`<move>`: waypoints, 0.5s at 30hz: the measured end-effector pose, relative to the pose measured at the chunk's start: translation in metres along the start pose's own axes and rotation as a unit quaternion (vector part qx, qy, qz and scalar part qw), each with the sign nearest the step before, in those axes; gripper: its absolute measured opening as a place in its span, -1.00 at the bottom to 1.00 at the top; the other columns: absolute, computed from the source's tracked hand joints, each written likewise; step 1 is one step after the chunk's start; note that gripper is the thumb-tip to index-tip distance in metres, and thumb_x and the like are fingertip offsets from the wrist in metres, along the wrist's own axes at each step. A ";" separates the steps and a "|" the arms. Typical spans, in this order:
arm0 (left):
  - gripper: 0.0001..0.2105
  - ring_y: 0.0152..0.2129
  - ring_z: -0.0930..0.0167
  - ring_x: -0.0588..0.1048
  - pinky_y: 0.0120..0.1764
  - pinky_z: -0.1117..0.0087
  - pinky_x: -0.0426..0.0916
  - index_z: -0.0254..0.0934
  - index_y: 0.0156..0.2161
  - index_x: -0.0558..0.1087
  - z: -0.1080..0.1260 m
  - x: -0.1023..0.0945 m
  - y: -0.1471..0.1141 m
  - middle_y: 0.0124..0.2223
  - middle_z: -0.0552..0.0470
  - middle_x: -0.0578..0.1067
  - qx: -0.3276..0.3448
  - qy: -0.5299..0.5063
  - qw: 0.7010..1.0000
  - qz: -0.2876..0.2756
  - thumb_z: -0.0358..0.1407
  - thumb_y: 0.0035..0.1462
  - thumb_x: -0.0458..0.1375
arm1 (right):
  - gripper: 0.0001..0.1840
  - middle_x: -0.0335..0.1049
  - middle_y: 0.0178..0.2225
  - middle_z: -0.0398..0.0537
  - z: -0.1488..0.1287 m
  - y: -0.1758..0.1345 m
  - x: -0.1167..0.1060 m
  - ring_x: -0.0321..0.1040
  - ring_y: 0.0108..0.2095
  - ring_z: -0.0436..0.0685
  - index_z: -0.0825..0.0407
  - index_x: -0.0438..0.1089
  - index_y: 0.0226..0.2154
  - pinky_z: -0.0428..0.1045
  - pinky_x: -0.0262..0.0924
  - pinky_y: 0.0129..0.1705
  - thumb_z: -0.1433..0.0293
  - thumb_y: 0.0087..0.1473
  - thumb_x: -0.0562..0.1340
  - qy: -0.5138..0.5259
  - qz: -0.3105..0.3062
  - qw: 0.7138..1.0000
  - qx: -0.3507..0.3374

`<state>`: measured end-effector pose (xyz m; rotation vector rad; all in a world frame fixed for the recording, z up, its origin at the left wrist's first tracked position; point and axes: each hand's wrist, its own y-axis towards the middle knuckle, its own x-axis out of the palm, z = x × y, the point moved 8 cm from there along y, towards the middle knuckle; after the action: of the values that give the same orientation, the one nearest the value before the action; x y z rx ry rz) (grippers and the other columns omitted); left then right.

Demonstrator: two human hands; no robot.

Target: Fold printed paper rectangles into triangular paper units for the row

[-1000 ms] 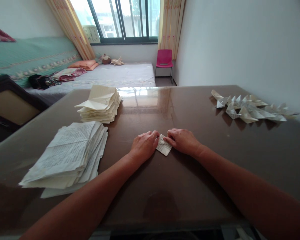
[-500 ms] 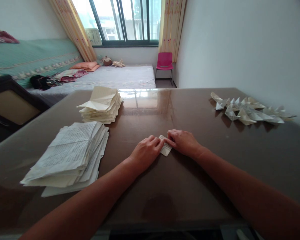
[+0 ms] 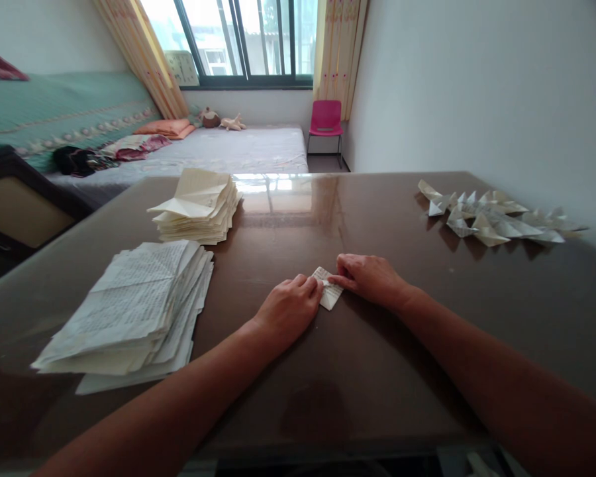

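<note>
A small folded paper (image 3: 332, 299), printed and roughly diamond-shaped, lies flat on the brown table at its middle. My left hand (image 3: 294, 303) is closed at its left side, fingertips and thumb on the paper. From the right, my right hand (image 3: 370, 277) has its fingers curled in and its thumb pressed on the paper's middle, near the left fingertips. A crease runs across the paper under the digits, which cover part of it.
To the left lie a stack of written sheets (image 3: 124, 298) and, behind it, a stack of folded cream paper (image 3: 196, 212). Several folded paper shapes (image 3: 491, 222) sit at the table's (image 3: 397, 384) far right, near the wall. A bed (image 3: 248, 149) and a pink chair (image 3: 326, 119) stand beyond.
My right hand has shifted slightly to the right, its thumb stretched across the paper. More of the paper now shows between the hands. The camera view has tilted and shifted a little.
</note>
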<state>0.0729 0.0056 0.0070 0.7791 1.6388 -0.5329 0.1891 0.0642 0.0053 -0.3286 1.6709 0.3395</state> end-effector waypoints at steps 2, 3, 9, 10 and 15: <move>-0.69 -0.21 0.31 0.39 -0.25 0.32 0.34 -0.35 0.08 0.28 0.000 0.000 -0.001 -0.12 -0.11 0.43 -0.005 0.002 1.000 0.000 -0.39 0.25 -0.05 | -0.63 0.45 -0.39 -0.15 0.002 0.000 0.002 0.33 -0.43 0.03 -0.03 0.29 -0.40 -0.08 -0.13 -0.48 0.02 0.14 0.08 0.020 -0.004 1.000 -0.003; -0.70 -0.21 0.31 0.39 -0.26 0.32 0.34 -0.36 0.07 0.28 0.000 0.001 -0.001 -0.12 -0.11 0.43 -0.005 0.002 1.000 -0.001 -0.39 0.25 -0.05 | -0.66 0.45 -0.39 -0.16 0.002 0.000 0.003 0.33 -0.43 0.03 -0.04 0.30 -0.38 -0.09 -0.12 -0.48 0.04 0.14 0.10 0.031 -0.004 0.999 -0.007; -0.72 -0.22 0.30 0.38 -0.29 0.30 0.34 -0.39 0.04 0.29 0.002 0.001 -0.001 -0.13 -0.10 0.42 -0.004 0.003 1.000 0.007 -0.42 0.25 -0.06 | -0.75 0.47 -0.35 -0.16 -0.007 -0.001 0.003 0.35 -0.39 0.02 -0.04 0.30 -0.28 -0.10 -0.07 -0.44 0.13 0.17 0.10 0.066 0.015 0.998 -0.015; -0.72 -0.22 0.31 0.38 -0.30 0.31 0.34 -0.38 0.04 0.29 0.002 -0.001 -0.001 -0.14 -0.10 0.42 -0.007 0.000 1.000 0.007 -0.41 0.25 -0.05 | -0.75 0.47 -0.35 -0.16 -0.007 -0.001 0.004 0.35 -0.38 0.02 -0.04 0.30 -0.28 -0.10 -0.06 -0.44 0.14 0.17 0.11 0.069 0.009 0.997 -0.012; -0.75 -0.19 0.32 0.35 -0.32 0.35 0.32 -0.30 0.02 0.32 -0.004 -0.007 -0.002 -0.16 -0.08 0.41 -0.025 -0.008 1.000 -0.013 -0.38 0.26 -0.05 | -0.78 0.47 -0.33 -0.17 -0.002 0.001 0.006 0.35 -0.39 0.01 -0.05 0.32 -0.31 -0.10 -0.05 -0.45 0.15 0.15 0.14 0.067 -0.023 0.998 -0.003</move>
<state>0.0692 0.0059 0.0141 0.7162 1.6423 -0.5130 0.1864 0.0637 -0.0001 -0.4016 1.7902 0.2941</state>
